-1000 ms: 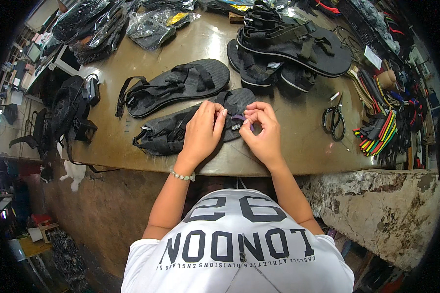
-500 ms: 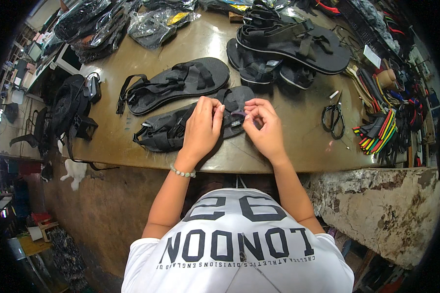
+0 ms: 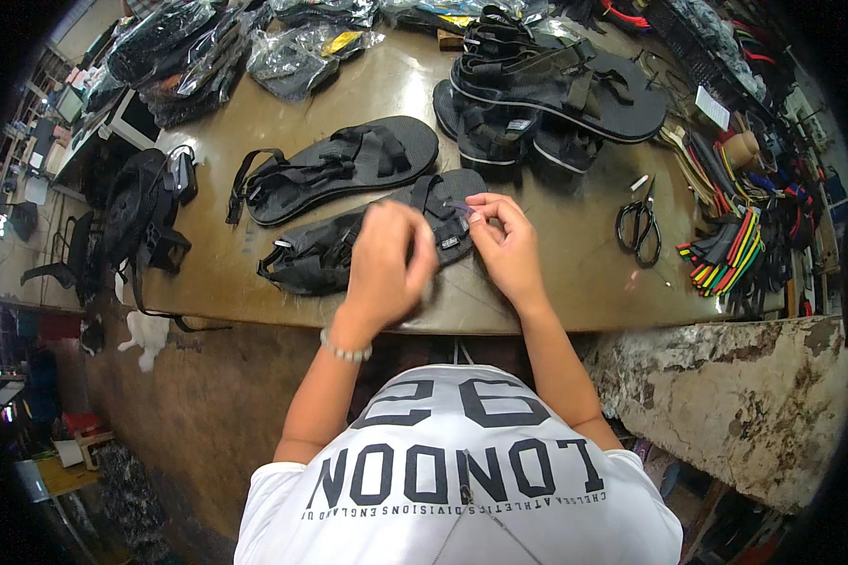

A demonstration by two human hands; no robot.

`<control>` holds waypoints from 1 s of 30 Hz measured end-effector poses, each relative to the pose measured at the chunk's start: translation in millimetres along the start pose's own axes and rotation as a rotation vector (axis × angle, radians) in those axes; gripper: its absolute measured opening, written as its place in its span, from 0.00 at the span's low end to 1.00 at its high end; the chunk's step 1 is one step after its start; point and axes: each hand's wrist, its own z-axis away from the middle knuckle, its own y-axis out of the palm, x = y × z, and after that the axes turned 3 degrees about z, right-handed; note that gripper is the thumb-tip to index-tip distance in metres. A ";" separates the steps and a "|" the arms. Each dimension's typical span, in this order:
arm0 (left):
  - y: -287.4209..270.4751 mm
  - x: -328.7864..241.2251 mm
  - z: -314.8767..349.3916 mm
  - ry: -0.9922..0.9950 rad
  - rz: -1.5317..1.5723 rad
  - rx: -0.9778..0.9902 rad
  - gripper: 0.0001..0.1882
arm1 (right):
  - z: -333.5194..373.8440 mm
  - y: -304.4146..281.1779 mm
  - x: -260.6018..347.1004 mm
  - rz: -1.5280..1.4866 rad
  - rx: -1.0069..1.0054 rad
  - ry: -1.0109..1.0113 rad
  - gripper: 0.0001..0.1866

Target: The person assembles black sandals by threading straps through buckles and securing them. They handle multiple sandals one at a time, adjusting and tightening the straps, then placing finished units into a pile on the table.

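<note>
Apparently, work on the near sandal (image 3: pixel 317 252), near the front of the counter (image 3: pixel 579 282), is unfinished: its straps (image 3: pixel 433 200) are on, but a purple strip (image 3: pixel 459 206) shows there, pinched by the right hand (image 3: pixel 509 243). The left hand (image 3: pixel 390 256), apart from the right, is blurred; I cannot tell its grip.

Sandals (image 3: pixel 400 151) black. Strip (image 3: pixel 458 206) purple. Table (image 3: pixel 575 273) brown. Scissors (image 3: pixel 643 209) black-handled. Straps (image 3: pixel 730 250) black, striped with red, yellow, green. Shirt (image 3: pixel 471 435) white, black print. Bracelet (image 3: pixel 346 351) pale.
</note>
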 end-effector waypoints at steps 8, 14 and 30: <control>7.8 -10.6 11.4 0.050 -0.065 0.100 0.11 | -6.0 -4.5 -2.0 -0.301 -0.004 0.151 0.07; 35.0 6.1 4.7 -0.020 -0.220 0.031 0.17 | 28.9 -93.8 17.5 -0.164 -0.151 0.179 0.10; 45.9 4.1 7.2 0.045 -0.283 -0.094 0.05 | 9.4 -58.4 16.6 -0.211 0.067 0.077 0.11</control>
